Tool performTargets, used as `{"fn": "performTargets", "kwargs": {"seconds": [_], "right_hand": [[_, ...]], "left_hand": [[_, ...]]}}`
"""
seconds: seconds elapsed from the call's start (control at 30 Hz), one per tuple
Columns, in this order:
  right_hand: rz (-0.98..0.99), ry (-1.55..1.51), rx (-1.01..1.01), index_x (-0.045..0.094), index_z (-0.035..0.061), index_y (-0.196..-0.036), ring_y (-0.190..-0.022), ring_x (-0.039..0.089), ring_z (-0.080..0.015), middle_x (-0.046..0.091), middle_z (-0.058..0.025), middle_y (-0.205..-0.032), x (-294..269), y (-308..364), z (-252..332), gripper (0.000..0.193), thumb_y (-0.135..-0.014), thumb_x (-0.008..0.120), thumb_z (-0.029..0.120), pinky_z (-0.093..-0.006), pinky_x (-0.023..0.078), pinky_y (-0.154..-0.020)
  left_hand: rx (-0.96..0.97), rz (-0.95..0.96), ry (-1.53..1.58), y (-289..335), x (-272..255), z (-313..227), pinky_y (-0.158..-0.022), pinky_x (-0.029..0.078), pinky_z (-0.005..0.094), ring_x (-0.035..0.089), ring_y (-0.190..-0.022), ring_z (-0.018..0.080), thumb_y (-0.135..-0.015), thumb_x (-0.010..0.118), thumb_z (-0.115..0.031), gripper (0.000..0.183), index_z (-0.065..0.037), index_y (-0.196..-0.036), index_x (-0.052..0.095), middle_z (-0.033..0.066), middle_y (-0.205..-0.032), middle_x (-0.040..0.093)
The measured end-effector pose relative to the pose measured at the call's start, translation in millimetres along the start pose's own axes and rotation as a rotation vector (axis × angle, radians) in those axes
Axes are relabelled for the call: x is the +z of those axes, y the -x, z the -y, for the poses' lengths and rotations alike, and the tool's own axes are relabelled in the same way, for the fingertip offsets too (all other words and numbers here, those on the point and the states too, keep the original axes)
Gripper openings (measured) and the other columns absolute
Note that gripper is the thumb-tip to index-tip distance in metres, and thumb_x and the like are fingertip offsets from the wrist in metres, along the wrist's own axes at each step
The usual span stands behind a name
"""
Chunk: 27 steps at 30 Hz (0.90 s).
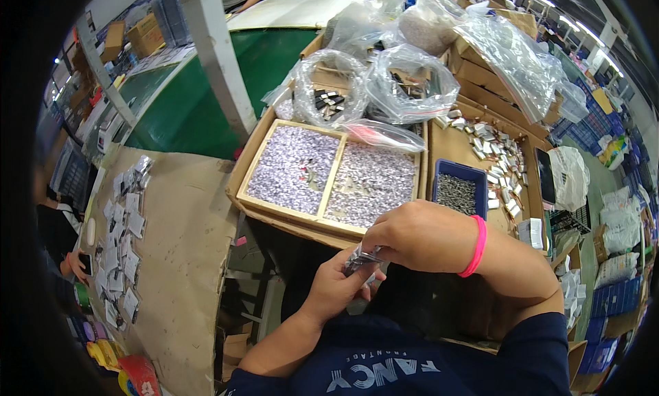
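A small clear packet (362, 260) sits pinched between both hands, close to the person's chest. The left hand (336, 286) grips it from below; the right hand (419, 234), wearing a pink wristband (476, 246), closes over its upper end. Its long axis runs roughly left-right. Just beyond the hands lies a divided tray (329, 176) of tiny grey parts, with a blue bin (458, 190) to the right. Clear plastic bags (405, 80) sit farther off.

A small clear plastic packet (362, 260) with something dark and silvery inside is held up off the table, close in front of the body. It's pinched at both ends, crinkled and tilted. What's inside can't be made out.
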State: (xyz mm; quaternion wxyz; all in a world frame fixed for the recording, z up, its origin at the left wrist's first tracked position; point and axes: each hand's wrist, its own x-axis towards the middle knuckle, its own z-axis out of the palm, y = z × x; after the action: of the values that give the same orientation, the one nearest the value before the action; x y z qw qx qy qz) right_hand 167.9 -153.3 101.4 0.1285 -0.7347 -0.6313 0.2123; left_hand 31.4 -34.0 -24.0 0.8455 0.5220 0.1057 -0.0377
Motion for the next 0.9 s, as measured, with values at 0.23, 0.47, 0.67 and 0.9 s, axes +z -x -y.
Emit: {"fn": "performTargets", "kwargs": {"seconds": [0.23,0.47,0.67,0.9], "right_hand": [[-0.235,-0.238,-0.061,0.063,0.0023,-0.088,-0.074,0.063,-0.0308,0.064,-0.0111,-0.079,-4.9,27.2,-4.4,0.009,-0.079,0.061,0.003,-0.0369,0.051,-0.068],[-0.424,0.072,0.219,0.065,0.0049,-0.091,-0.078,0.064,-0.0276,0.066,-0.0113,-0.086,-3.1,66.0,-67.8,0.012,-0.079,0.062,0.006,-0.0356,0.051,-0.069],[-0.1,0.314,0.587,0.067,0.0049,-0.08,-0.081,0.064,-0.0323,0.066,-0.0146,-0.081,36.1,89.7,-122.0,0.016,-0.074,0.064,0.019,-0.042,0.051,-0.075],[-0.291,0.169,0.501,0.068,0.0053,-0.085,-0.08,0.063,-0.0309,0.066,-0.0133,-0.082,42.7,104.8,-131.9,0.014,-0.078,0.063,0.016,-0.0406,0.05,-0.074]], "left_hand": [[-0.065,0.064,-0.011,-5.3,15.9,-6.2,-0.053,0.05,0.0242,0.063,-0.074,0.0163,-0.09,0.058,-0.009,0.023,0.004,-0.109,0.055,0.0155,-0.096,0.065],[-0.058,0.056,0.121,-10.1,26.9,-2.3,-0.052,0.05,0.0215,0.063,-0.074,0.0134,-0.09,0.058,-0.006,0.03,0.006,-0.116,0.056,0.0142,-0.101,0.065],[-0.065,0.057,0.178,-6.9,20.0,1.8,-0.051,0.053,0.0242,0.066,-0.083,0.0209,-0.089,0.058,-0.004,0.032,0.008,-0.118,0.053,0.0181,-0.106,0.062],[-0.059,0.018,0.147,-7.4,16.8,5.4,-0.047,0.053,0.0304,0.066,-0.081,0.0296,-0.089,0.056,-0.004,0.039,0.006,-0.125,0.045,0.0222,-0.105,0.062]]}}
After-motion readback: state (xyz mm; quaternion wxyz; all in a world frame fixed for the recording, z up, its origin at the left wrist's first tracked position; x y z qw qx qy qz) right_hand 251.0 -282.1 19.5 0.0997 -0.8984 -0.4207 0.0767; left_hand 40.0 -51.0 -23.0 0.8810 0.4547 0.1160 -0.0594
